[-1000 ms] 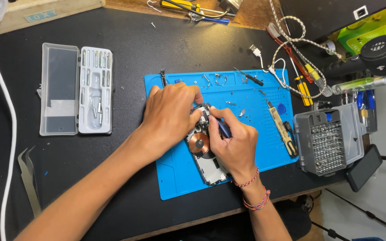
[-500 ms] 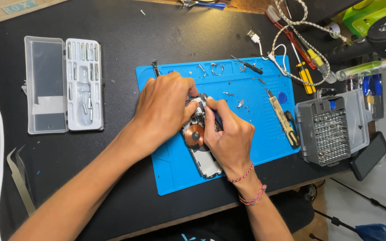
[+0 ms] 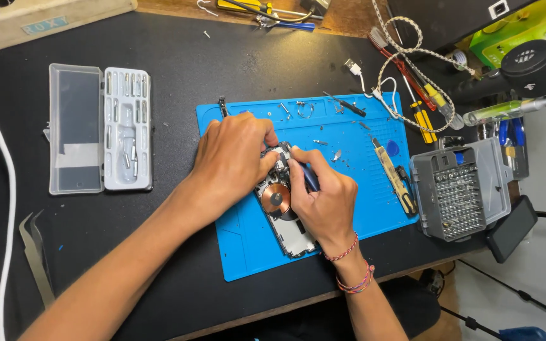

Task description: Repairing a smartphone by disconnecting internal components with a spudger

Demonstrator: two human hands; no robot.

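An opened phone (image 3: 284,215) with a copper coil showing lies on a blue work mat (image 3: 355,183). My left hand (image 3: 232,158) rests on the phone's upper end, fingers pressing on it. My right hand (image 3: 323,199) grips a dark blue screwdriver (image 3: 309,177), its tip down at the phone's top part between both hands. The exact spot under the tip is hidden by my fingers.
A grey bit case (image 3: 459,192) stands open at the mat's right, a yellow-handled tool (image 3: 392,172) beside it. A clear tool box (image 3: 99,129) lies open at the left. Tweezers (image 3: 36,252) sit near the left edge. Cables, screwdrivers and small screws lie along the mat's top.
The camera view has shifted a little, and both hands stay on the phone in much the same pose; the screwdriver remains at the phone's top.
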